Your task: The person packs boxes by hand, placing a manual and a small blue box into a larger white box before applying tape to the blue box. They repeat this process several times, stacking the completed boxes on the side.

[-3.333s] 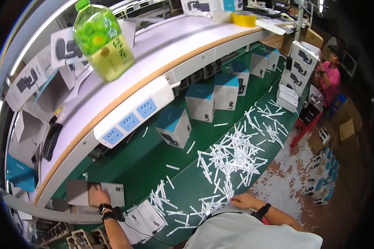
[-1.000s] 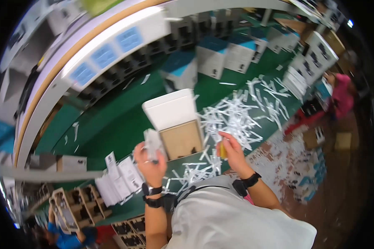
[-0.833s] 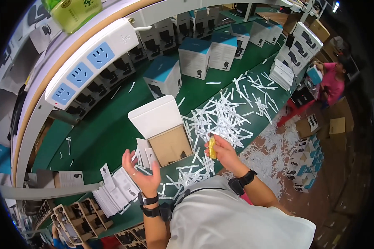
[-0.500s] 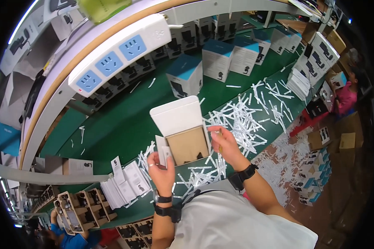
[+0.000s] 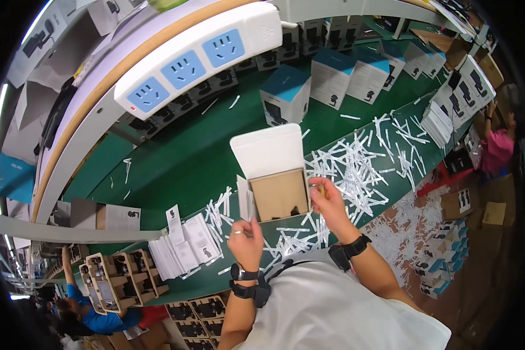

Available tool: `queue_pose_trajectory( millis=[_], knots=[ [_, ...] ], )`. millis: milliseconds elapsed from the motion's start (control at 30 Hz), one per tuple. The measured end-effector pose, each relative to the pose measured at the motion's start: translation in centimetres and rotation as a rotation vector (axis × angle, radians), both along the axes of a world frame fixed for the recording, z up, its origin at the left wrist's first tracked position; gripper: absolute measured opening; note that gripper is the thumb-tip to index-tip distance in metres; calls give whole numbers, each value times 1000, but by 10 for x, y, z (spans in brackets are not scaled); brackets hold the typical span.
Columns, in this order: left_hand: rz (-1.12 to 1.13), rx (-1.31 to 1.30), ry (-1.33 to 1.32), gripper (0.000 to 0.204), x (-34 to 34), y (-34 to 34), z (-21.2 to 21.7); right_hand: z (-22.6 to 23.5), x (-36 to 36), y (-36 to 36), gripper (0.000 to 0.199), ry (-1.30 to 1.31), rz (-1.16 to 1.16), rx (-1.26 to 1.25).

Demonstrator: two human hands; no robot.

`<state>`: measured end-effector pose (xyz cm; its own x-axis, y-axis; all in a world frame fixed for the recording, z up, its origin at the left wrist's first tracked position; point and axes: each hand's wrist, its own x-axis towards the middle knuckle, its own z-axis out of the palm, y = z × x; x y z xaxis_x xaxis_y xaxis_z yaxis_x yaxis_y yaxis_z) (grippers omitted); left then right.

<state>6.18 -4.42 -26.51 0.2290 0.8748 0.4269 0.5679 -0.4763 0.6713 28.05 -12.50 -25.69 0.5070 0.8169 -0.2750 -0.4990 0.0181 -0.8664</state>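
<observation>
In front of me on the green bench stands a white carton (image 5: 267, 153), its lid raised toward the far side. A brown cardboard insert (image 5: 277, 192) fills it, with a bit of black at its near edge. White folded paper (image 5: 250, 204) stands along the carton's left wall. Just below that corner is my left hand (image 5: 246, 242), fingers loosely bent and apart, with nothing visible in them. My right hand (image 5: 328, 204) is at the carton's right side, closed on a thin yellowish item (image 5: 322, 190) mostly hidden by the fingers.
White paper strips (image 5: 350, 169) lie heaped right of the carton. Booklet stacks (image 5: 186, 248) sit at the left, beside cardboard trays (image 5: 116, 280). Blue-topped boxes (image 5: 286, 93) line the back. A power strip (image 5: 198, 58) hangs over the bench. Co-workers are at both sides.
My left hand has come away from the folded paper and dropped toward the carton's near left corner. My right hand stays beside the right wall. The whole view has shifted.
</observation>
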Motion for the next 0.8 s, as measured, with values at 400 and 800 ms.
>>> queue_pose_trajectory(
  millis=[400, 800],
  knots=[
    [-400, 107, -2, 70, 23, 12, 38, -18, -17, 6, 41, -635, -58, -214],
    [-640, 201, 386, 63, 36, 11, 22, 23, 31, 21, 20, -1207, 5, -270]
  ],
)
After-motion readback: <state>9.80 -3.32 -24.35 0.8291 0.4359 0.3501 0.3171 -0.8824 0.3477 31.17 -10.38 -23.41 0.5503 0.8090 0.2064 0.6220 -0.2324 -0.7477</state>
